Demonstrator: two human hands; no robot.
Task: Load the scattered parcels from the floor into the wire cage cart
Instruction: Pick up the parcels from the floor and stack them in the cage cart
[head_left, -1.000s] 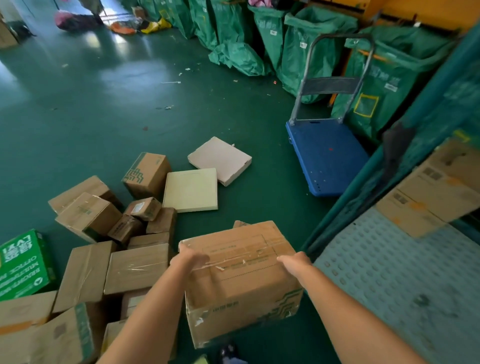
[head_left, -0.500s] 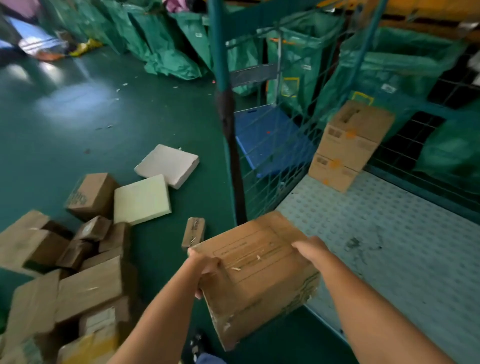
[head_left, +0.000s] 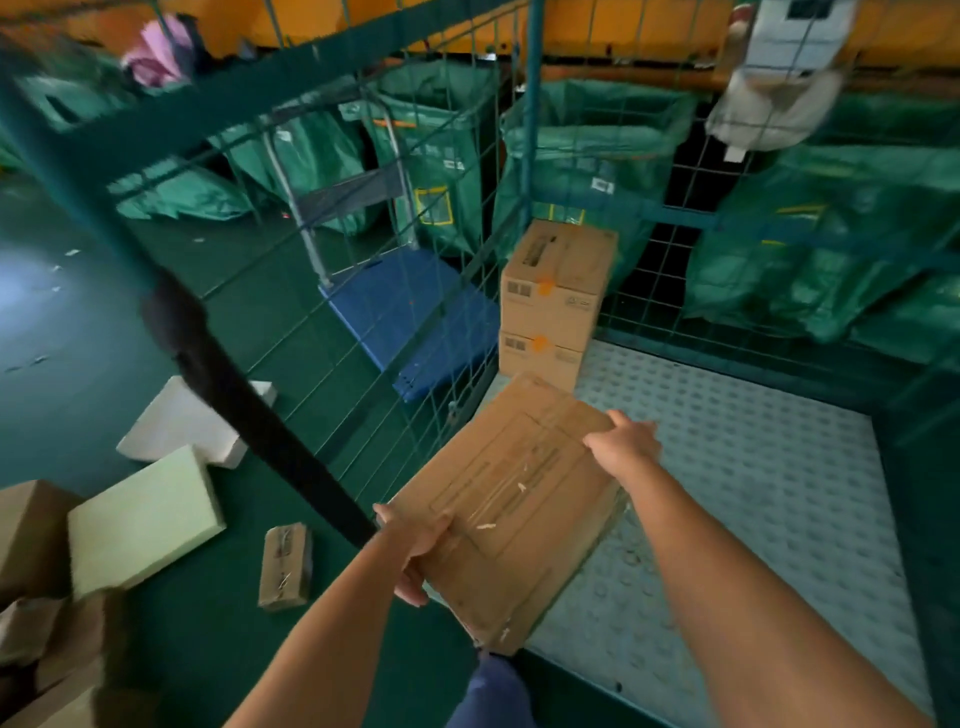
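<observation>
A green floor (head_left: 78, 332) fills the room, lined with green mail sacks (head_left: 587, 156) by an orange wall; a green wire cage cart (head_left: 447, 291) has a pale studded deck (head_left: 753, 493); two stacked boxes (head_left: 556, 296) occupy its far corner; a cardboard parcel (head_left: 514, 499) hangs tilted over the deck's near left edge, left hand (head_left: 415, 540) gripping its near corner, right hand (head_left: 623, 447) grasping its far edge; other parcels (head_left: 140, 514) lie on the floor to the left.

Dark green floor (head_left: 156, 322) carrying, at lower left, a white flat parcel (head_left: 176, 426), a pale yellow flat parcel (head_left: 140, 514) just beside it, a small brown carton (head_left: 285, 566) apart from both, and a cluster of brown cartons (head_left: 31, 597) at the frame edge. A blue platform trolley (head_left: 405, 317) stands on the floor beyond the mesh. Studded cart deck (head_left: 727, 467) carrying two stacked cartons (head_left: 556, 306) in its far corner.
</observation>
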